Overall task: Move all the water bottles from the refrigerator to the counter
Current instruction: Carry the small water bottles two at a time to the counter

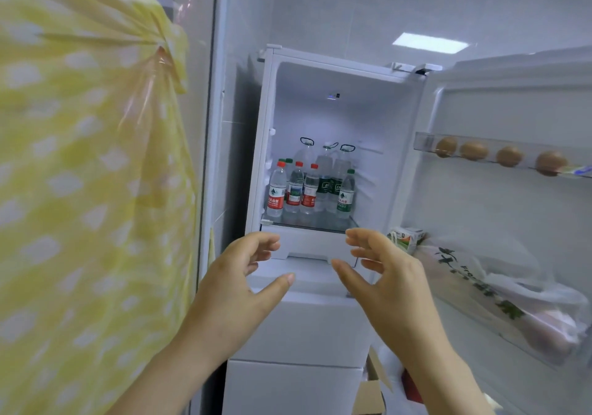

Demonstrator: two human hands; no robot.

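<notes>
The white refrigerator (397, 164) stands open in front of me. On its glass shelf (350, 222) stand several water bottles (309, 190): small ones with red caps at the front left, one with a green cap (346, 195) at the right, and large handled jugs (325, 161) behind. My left hand (243, 283) and my right hand (381, 276) are both raised below the shelf, palms facing each other, fingers loosely spread. Neither hand touches a bottle or holds anything.
The open door (512, 110) swings out to the right, with eggs (474, 151) in its upper rack, a small carton (408, 238) and a plastic bag (512, 302) in the lower rack. A yellow patterned curtain (83, 190) fills the left. Cardboard boxes (371, 389) lie on the floor.
</notes>
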